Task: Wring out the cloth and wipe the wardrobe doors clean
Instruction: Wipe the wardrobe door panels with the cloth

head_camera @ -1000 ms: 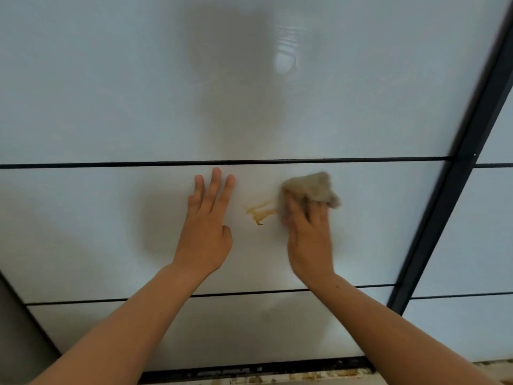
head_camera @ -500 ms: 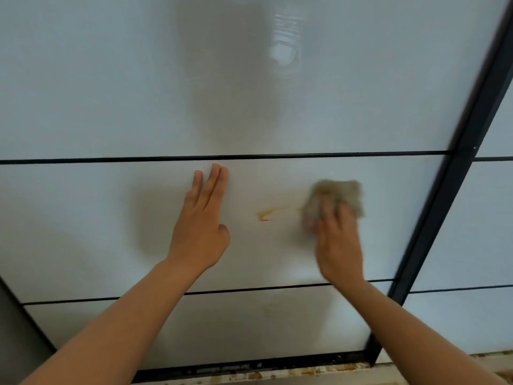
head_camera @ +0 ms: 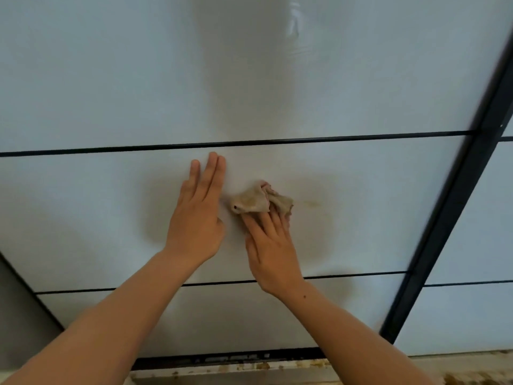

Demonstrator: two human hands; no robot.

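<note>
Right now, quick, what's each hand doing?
Left hand: open, flat against the door.
Right hand: open, straight fingers pressing the cloth on the door.

2 bare forearms reaching up and forward, left hand [head_camera: 195,218] laid flat, fingers straight and close together, thumb tucked at its side, right hand [head_camera: 273,254] just beside it, wrist angled inward, straight fingers [head_camera: 263,223] pressing on the cloth [head_camera: 255,200]
</note>
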